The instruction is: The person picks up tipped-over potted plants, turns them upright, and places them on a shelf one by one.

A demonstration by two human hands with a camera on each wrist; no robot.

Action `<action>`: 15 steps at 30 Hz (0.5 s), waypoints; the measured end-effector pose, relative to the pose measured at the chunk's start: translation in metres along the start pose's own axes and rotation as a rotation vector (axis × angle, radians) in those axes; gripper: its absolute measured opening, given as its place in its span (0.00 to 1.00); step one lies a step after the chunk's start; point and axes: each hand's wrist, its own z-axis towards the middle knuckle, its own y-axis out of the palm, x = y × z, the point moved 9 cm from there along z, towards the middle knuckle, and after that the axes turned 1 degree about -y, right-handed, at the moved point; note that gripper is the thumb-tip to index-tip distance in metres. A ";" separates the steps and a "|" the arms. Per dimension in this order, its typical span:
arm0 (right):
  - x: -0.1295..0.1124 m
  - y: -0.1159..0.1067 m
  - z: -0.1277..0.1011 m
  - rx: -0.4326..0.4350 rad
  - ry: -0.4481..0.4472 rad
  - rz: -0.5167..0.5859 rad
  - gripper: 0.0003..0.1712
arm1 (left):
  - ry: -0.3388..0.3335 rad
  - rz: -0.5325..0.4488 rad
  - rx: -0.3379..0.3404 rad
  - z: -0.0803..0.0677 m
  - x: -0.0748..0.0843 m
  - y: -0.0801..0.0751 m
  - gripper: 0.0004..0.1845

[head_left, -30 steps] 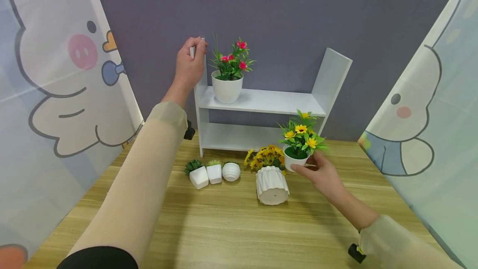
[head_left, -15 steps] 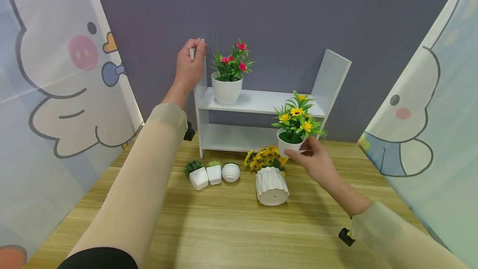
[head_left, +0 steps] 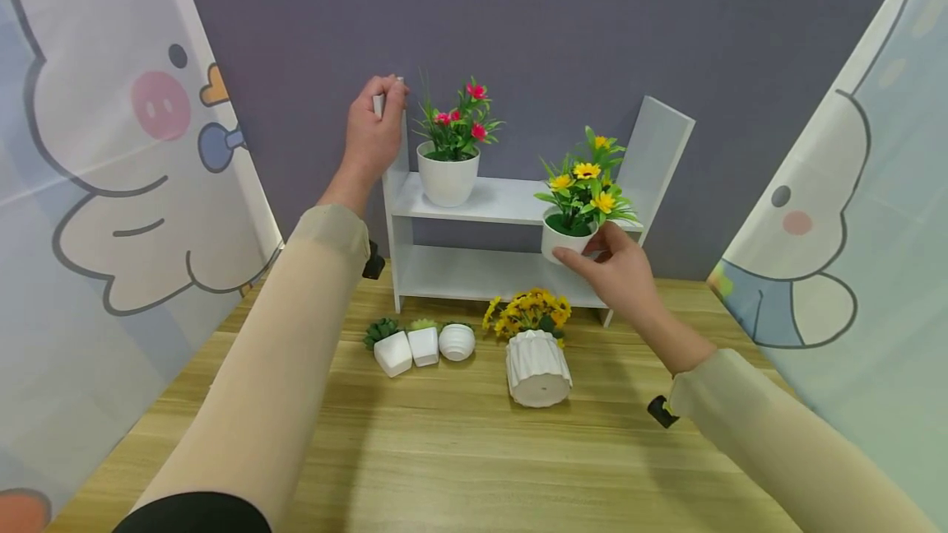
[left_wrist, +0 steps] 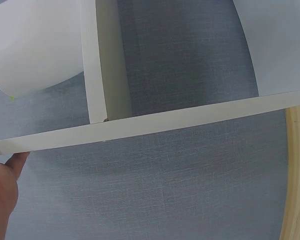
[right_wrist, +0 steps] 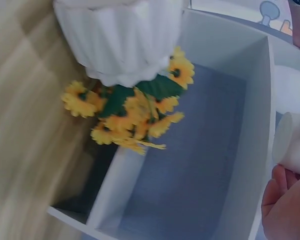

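Observation:
My left hand (head_left: 374, 128) grips the top of the left side panel of a white two-tier shelf (head_left: 511, 274); in the left wrist view its fingers wrap that panel's edge. A white pot of yellow flowers (head_left: 569, 238) is held between the thumb and fingers of my right hand (head_left: 618, 270). This pot hangs in front of the upper board's right half, tilted slightly. On the left of the same board stands a white pot with pink flowers (head_left: 448, 177). In the right wrist view, the held pot (right_wrist: 295, 145) shows its base beside the board.
A ribbed white pot (head_left: 539, 368) lies on its side on the wooden table (head_left: 444, 459), its yellow flowers toward the shelf. Left of it lie three small white succulent pots (head_left: 424, 346). A grey wall (head_left: 518, 23) stands behind, with cartoon-printed curtains at both sides.
My right hand has lifted the yellow-flower pot from just above the table up to the upper board's height, moving slightly left. My left hand keeps its grip on the shelf panel.

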 end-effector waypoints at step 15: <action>-0.021 0.010 0.045 -0.086 0.054 -0.006 0.48 | -0.004 0.003 0.003 0.002 -0.002 0.000 0.17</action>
